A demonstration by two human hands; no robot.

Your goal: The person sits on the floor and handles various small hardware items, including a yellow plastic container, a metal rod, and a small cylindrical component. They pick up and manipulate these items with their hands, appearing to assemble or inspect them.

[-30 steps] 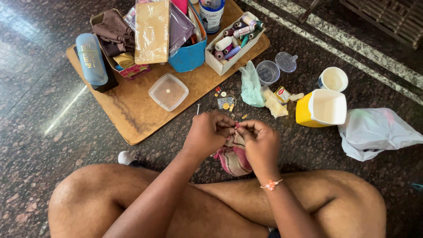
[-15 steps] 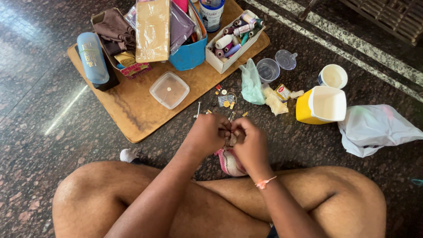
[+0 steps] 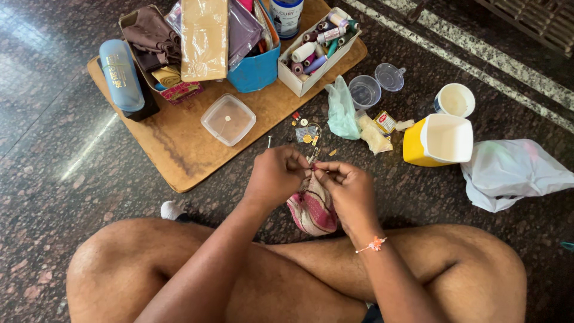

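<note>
I am sitting cross-legged on the dark stone floor [image 3: 48, 179], holding a small pink striped cloth pouch [image 3: 312, 206] above my shins. My left hand [image 3: 276, 175] is closing its fingers on the pouch's upper edge, and my right hand [image 3: 348, 190] is pinching the same edge from the other side, so both hands are meeting at the top of the pouch; whatever tiny thing sits between the fingertips is too small to tell. Just beyond my hands a wooden board [image 3: 185, 143] is lying on the floor, carrying a clear lidded tub [image 3: 228, 119], a box of thread spools [image 3: 318, 51] and a blue bin [image 3: 256, 69]. A yellow container [image 3: 437, 140] and a white plastic bag [image 3: 514, 173] are resting on my right.
</note>
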